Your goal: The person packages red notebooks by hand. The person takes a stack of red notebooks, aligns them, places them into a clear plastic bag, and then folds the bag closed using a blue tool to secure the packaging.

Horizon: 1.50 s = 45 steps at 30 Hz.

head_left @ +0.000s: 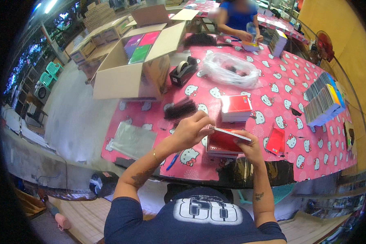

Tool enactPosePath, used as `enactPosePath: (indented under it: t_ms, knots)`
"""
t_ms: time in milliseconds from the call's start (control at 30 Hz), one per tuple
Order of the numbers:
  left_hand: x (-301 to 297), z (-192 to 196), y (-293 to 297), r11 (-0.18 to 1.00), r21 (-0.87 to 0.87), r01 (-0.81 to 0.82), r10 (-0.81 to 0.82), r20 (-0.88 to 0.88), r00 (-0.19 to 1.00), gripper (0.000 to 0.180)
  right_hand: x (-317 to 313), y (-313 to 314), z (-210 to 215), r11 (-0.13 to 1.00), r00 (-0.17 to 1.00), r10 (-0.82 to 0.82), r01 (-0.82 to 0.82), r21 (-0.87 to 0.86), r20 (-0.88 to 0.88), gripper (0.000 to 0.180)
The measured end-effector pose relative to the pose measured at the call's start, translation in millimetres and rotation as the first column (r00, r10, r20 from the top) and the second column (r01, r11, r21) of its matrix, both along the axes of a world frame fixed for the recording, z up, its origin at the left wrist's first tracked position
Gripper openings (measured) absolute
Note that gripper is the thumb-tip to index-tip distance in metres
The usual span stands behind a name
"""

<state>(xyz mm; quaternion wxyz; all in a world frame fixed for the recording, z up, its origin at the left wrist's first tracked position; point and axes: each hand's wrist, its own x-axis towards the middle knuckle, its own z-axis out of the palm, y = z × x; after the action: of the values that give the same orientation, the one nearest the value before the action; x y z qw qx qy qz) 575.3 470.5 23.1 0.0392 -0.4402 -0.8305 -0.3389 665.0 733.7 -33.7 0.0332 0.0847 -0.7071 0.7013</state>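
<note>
A red-covered notebook (232,135) is held tilted over a low stack of red notebooks (215,147) near the table's front edge. My right hand (251,145) grips its right end, thumb on top. At its upper left corner, my left hand (194,128) is closed in a pinch; any small thing between those fingertips is hidden. Just beyond stands another stack of red notebooks (236,108). A single red notebook (275,140) lies to the right of my right hand. Black plastic binding coils (180,110) are piled beyond my left hand.
Clear plastic sleeves (133,140) and a blue pen (172,161) lie at the left. Farther back are an open carton (120,83), a tape dispenser (184,71) and a plastic bag (232,70). Notebook rows (323,107) stand right. A person (240,24) works across the table.
</note>
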Motion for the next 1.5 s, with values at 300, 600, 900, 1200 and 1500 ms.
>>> enactPosePath:
  t_ms: [300,600,900,1200,1500]
  knots:
    - [-1.4,22.3,11.7,1.000,-0.003,0.006,-0.006,-0.056,0.998,0.024,1.2,-1.4,6.0,1.000,1.000,0.011,-0.011,0.020,0.011,0.028]
    - [44.2,-39.1,44.1,0.907,-0.103,-0.408,0.267,-0.609,0.747,0.073,0.1,-0.3,-7.2,1.000,1.000,-0.014,0.014,-0.019,-0.020,0.032]
    - [57.2,-83.9,55.0,0.875,-0.076,-0.478,0.358,-0.565,0.744,0.093,-0.4,2.7,1.7,1.000,0.999,0.009,-0.009,0.004,-0.049,0.030]
    - [93.4,-115.7,57.6,0.887,-0.127,-0.444,0.343,-0.463,0.817,0.092,3.8,2.3,5.0,0.996,0.997,0.050,-0.047,0.070,-0.053,0.036]
    - [87.3,-91.2,71.3,0.944,0.029,-0.330,0.315,-0.381,0.869,0.091,6.7,1.7,-5.4,0.997,0.995,0.014,-0.006,0.078,-0.098,0.037]
